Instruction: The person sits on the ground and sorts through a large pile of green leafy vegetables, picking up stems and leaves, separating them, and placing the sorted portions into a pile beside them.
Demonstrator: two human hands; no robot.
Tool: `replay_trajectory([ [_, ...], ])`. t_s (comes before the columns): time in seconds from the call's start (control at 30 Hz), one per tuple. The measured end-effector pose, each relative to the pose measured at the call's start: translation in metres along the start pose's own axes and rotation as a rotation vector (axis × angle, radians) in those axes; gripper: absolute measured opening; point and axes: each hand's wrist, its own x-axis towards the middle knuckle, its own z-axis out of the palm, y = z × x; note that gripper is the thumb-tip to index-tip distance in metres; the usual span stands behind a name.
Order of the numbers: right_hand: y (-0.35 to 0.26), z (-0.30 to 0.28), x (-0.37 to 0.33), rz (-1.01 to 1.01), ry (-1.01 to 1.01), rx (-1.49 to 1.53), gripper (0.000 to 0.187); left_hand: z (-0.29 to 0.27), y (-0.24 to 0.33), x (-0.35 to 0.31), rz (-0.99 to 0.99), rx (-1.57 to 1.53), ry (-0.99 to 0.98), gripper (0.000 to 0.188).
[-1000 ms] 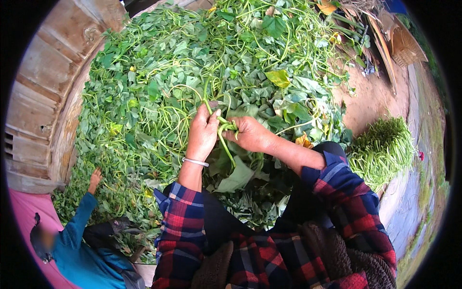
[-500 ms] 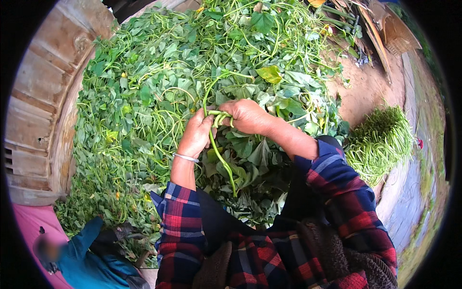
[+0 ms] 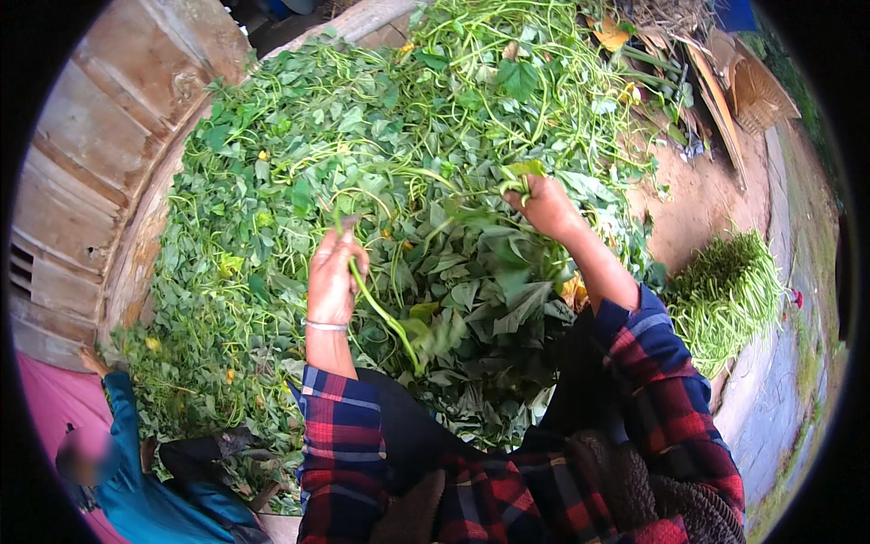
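My left hand [image 3: 332, 286], with a pale bracelet at its wrist, pinches a long green vine stem [image 3: 384, 313] that hangs down past the palm. A small blurred tip, hard to make out, shows at its fingertips. Farther right and higher, my right hand [image 3: 549, 210] is closed on several short green stems [image 3: 515, 189], whose ends poke out past the fingers. A yellow-green leaf [image 3: 526, 169] is right at those fingers. Under both hands spreads a wide heap of leafy green vines [image 3: 263, 181], darker and partly blurred between my arms.
Trimmed stems stand in a dense bundle [image 3: 729, 290] at the right. A woven basket [image 3: 759, 91] lies at the far right beside dry stalks. Wooden planks [image 3: 100, 172] rise on the left. In the lower left sits a person in a teal top [image 3: 149, 503].
My hands have moved apart, the right one going right and farther out with the short stems, the left a little left and nearer with the long stem. The other person's arm has reached toward the planks.
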Motion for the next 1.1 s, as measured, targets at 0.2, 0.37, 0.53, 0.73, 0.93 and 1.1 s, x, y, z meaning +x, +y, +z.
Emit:
replay_trajectory([
  [0.2, 0.026, -0.008, -0.01, -0.04, -0.04, -0.106, 0.028, -0.023, 0.042, -0.023, 0.37, -0.056, 0.349, 0.031],
  [0.37, 0.015, -0.013, -0.021, -0.111, -0.092, 0.057, 0.026, -0.071, 0.071, -0.085, 0.466, 0.082, 0.673, 0.033],
  [0.53, 0.011, -0.013, -0.027, -0.053, -0.202, 0.001, 0.025, -0.108, 0.076, -0.148, 0.564, 0.224, 0.769, 0.039],
  [0.73, -0.014, -0.011, -0.037, -0.037, -0.295, -0.178, 0.032, -0.188, 0.032, -0.209, 0.306, 0.449, 0.884, 0.039],
  [0.93, -0.033, -0.007, -0.048, 0.005, -0.455, -0.047, 0.036, -0.237, -0.001, -0.222, -0.242, 0.622, 0.807, 0.013],
  [1.1, -0.035, -0.01, -0.053, -0.051, -0.497, -0.167, 0.032, -0.316, -0.004, -0.088, 0.064, 1.442, 0.641, 0.023],
])
